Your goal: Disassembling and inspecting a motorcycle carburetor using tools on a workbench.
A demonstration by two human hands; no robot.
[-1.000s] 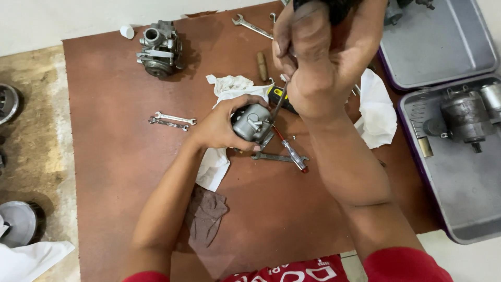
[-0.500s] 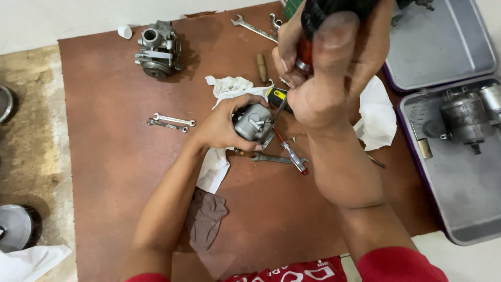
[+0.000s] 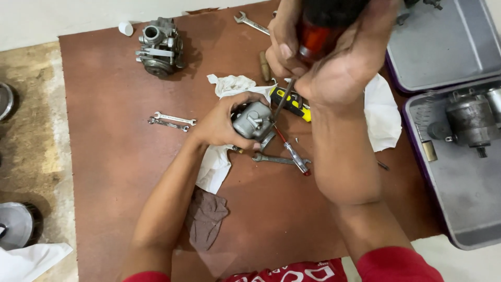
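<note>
The left hand (image 3: 222,125) wraps around a small grey metal part (image 3: 253,120), pressing it down on a white cloth (image 3: 222,162) near the middle of the brown board (image 3: 104,130). The right hand (image 3: 334,68) is closed tight around a screwdriver (image 3: 313,39) with a red and black handle. Its thin shaft slants down toward 7 o'clock, and the tip touches the top of the metal part.

The work looks like it is in the middle. The tip is on the part, but I cannot tell if a screw is out yet. A tiny loose screw (image 3: 296,140) lies at 4 o'clock from the part, so some bits may be off already.

The metal part is shiny grey, lumpy and rounded, with a little tube sticking out. It looks hard and a bit oily.

A bigger engine part (image 3: 159,47) sits at 10 o'clock. Two small wrenches (image 3: 172,121) lie at 9 o'clock. A yellow and black tool (image 3: 292,102) lies just past the part, at 2 o'clock. A grey tray (image 3: 459,209) is at 3 o'clock.
</note>
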